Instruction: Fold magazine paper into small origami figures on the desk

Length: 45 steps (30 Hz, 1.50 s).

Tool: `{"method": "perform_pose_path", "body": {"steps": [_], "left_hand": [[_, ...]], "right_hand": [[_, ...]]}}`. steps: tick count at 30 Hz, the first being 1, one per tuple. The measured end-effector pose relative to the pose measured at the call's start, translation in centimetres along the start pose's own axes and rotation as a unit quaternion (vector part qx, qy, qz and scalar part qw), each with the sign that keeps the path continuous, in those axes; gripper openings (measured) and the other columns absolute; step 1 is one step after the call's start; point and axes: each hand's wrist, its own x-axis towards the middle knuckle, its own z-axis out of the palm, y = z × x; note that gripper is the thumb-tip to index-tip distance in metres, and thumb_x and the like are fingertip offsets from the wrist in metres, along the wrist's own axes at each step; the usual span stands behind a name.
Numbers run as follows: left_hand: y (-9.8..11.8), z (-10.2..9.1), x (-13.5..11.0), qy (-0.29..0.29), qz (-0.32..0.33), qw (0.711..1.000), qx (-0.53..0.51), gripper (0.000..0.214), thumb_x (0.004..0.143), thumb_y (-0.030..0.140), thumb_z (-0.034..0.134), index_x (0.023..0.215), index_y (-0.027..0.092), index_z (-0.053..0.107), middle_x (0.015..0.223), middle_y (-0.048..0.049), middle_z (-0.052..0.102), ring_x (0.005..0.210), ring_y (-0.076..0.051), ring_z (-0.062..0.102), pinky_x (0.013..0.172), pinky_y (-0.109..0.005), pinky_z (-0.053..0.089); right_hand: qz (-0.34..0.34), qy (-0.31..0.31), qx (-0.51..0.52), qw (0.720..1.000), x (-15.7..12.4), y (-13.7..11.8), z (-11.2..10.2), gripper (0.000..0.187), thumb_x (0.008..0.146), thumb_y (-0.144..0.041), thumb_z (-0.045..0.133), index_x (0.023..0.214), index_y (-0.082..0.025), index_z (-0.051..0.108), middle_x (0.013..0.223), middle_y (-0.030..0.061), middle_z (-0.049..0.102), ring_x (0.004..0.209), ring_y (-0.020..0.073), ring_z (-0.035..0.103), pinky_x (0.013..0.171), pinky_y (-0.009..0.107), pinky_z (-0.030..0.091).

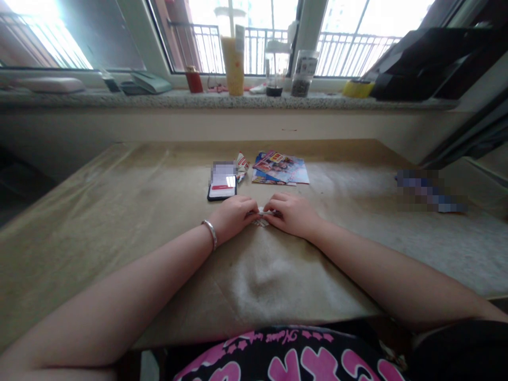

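Note:
A small piece of printed paper (261, 222), whitish with red marks, lies partly hidden between my two hands at the middle of the table. My left hand (237, 211), with a silver bracelet on the wrist, pinches its left side. On the opposite side, the fingers of my right hand (291, 214) are closed on the same paper. The fingertips of both hands nearly meet over it. Just beyond my left hand are a phone (222, 182) with a lit screen and a folded red-and-white paper piece (242, 165).
Several colourful printed sheets (281, 168) lie stacked behind my hands on the cloth-covered table (159, 174). A blurred dark item (431, 193) rests far right. On the windowsill (178, 99) stand a tall drink cup (233, 63), a red bottle (194, 80) and clear containers (304, 74).

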Motion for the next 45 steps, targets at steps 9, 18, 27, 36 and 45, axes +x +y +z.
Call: {"method": "perform_pose_path", "body": {"steps": [9,18,27,36,45], "left_hand": [[0.26,-0.24,0.07,-0.013,0.020,1.000,0.010,0.012,0.084,0.023,0.058,0.075,0.015,0.059,0.074,-0.0012,0.058,0.070,-0.014,0.053,0.063,-0.023,0.038],[0.10,-0.11,-0.04,-0.020,0.009,1.000,0.007,0.010,0.085,0.023,0.057,0.078,0.016,0.060,0.078,-0.0025,0.059,0.074,-0.015,0.054,0.066,-0.024,0.040],[0.36,-0.11,-0.06,-0.013,0.037,0.999,0.024,0.016,0.087,0.026,0.054,0.075,0.016,0.059,0.075,-0.0022,0.057,0.070,-0.014,0.052,0.064,-0.024,0.039],[0.47,-0.54,-0.18,-0.034,0.027,0.996,0.077,0.017,0.087,0.021,0.050,0.076,0.015,0.061,0.077,-0.0037,0.058,0.072,-0.014,0.053,0.065,-0.025,0.040],[0.58,-0.73,-0.08,-0.046,0.019,0.992,0.117,0.017,0.089,0.022,0.050,0.077,0.015,0.059,0.078,-0.0039,0.058,0.072,-0.016,0.053,0.064,-0.026,0.039]], "right_hand": [[-0.043,-0.015,-0.023,0.999,0.22,-0.19,0.13,0.026,0.091,-0.034,0.046,0.080,-0.019,0.064,0.085,0.0041,0.062,0.081,0.0158,0.054,0.065,0.026,0.033],[-0.015,-0.013,0.000,1.000,0.06,0.00,0.24,0.020,0.088,-0.035,0.050,0.087,-0.021,0.065,0.088,0.0040,0.064,0.083,0.0166,0.057,0.065,0.026,0.034],[-0.047,-0.006,-0.035,0.998,0.14,-0.50,0.13,0.017,0.087,-0.026,0.048,0.079,-0.020,0.062,0.082,0.0032,0.063,0.078,0.0159,0.054,0.063,0.026,0.032],[-0.009,-0.013,-0.007,1.000,0.06,-0.28,-0.13,0.014,0.085,-0.028,0.051,0.082,-0.021,0.063,0.085,0.0036,0.064,0.080,0.0160,0.055,0.063,0.026,0.033],[-0.024,-0.044,-0.063,0.997,-0.07,0.05,-0.33,0.017,0.088,-0.029,0.049,0.083,-0.020,0.062,0.088,0.0041,0.064,0.082,0.0172,0.056,0.063,0.027,0.033]]}}
